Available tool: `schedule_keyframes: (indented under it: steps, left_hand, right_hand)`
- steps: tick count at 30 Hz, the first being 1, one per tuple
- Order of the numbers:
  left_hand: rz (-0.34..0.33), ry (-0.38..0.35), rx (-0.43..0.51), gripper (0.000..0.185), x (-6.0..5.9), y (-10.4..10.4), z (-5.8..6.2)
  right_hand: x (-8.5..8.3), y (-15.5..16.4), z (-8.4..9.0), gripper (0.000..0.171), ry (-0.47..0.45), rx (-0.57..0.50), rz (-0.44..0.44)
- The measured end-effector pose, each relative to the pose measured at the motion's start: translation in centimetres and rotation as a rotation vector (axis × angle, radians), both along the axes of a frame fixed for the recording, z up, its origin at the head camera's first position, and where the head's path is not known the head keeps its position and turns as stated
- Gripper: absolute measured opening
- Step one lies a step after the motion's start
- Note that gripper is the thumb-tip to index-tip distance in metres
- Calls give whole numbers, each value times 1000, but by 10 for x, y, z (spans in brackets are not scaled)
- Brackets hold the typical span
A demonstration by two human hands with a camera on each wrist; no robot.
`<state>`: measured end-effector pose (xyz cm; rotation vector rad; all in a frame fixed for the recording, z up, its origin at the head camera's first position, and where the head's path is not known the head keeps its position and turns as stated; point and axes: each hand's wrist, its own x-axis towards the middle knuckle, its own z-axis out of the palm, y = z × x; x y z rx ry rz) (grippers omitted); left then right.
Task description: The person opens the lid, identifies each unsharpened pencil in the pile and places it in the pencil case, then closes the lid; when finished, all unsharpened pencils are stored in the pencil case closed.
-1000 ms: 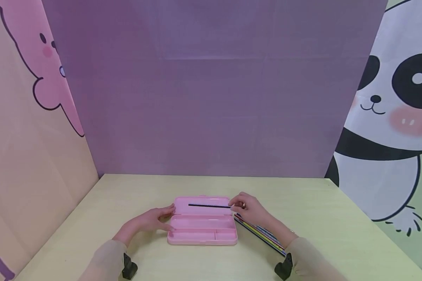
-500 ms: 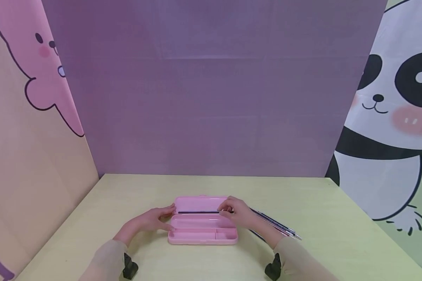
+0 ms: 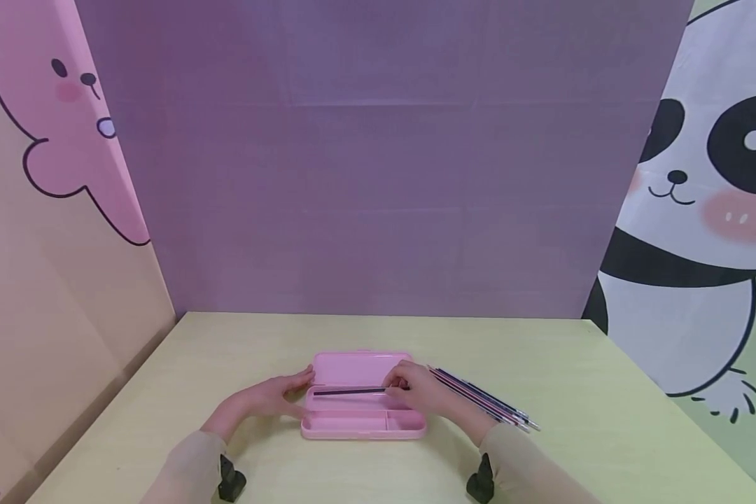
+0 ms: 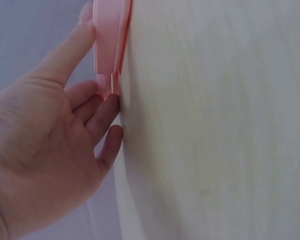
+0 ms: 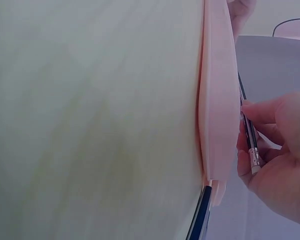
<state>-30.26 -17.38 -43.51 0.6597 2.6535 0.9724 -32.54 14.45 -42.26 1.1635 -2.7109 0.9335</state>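
Observation:
An open pink pencil case (image 3: pixel 362 414) lies on the pale yellow-green table (image 3: pixel 573 392), lid flat behind the tray. My right hand (image 3: pixel 416 388) pinches a dark pencil (image 3: pixel 348 392) by its eraser end and holds it lengthwise just over the tray's long compartment. The right wrist view shows the pencil (image 5: pixel 248 135) between my fingers (image 5: pixel 262 112) beside the case (image 5: pixel 217 110). My left hand (image 3: pixel 271 396) rests against the case's left end, thumb along the lid (image 4: pixel 106 30) and fingers (image 4: pixel 102 115) touching the corner.
A bundle of several pencils (image 3: pixel 481 400) lies on the table just right of the case, slanting toward the front right. Purple, pink-bear and panda panels wall in the table on three sides. Black wrist mounts (image 3: pixel 229 483) show at the bottom.
My right hand has carried the pencil from above the lid toward me and down to the tray. The left hand has stayed on the case.

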Motion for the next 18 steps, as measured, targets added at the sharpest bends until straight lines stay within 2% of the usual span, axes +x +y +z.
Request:
schedule_keyframes:
  steps: [5,12,18]
  left_hand:
    - [5,-18,-2,90,0,0,-1]
    - [-6,-6,14,89,2,1,0]
    - [-6,-10,25,90,1,0,1]
  right_hand:
    - [-3,-3,-3,8,-10,23,17]
    - [-2,-7,-3,8,-63,44,1]
    - [-5,-6,-4,5,-30,46,10]
